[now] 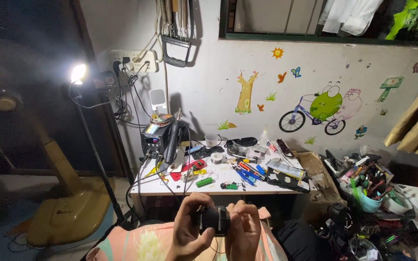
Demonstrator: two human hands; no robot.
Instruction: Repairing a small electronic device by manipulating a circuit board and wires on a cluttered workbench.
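Both my hands hold a small black cylindrical device (215, 219) close to my body, below the front edge of the white workbench (170, 188). My left hand (189, 229) wraps its left side with fingers curled over the top. My right hand (243, 230) pinches its right end. A thin dark wire hangs from the device between my hands. I cannot make out what the device is.
The workbench carries a black soldering station (155, 137), a green cylinder (204, 181), blue-handled pliers (245, 175), a clear cup (212, 139) and several small tools. A lamp on a stand (78, 73) shines at left. A yellow fan base (68, 208) sits on the floor. Cluttered tool boxes (368, 188) crowd the right.
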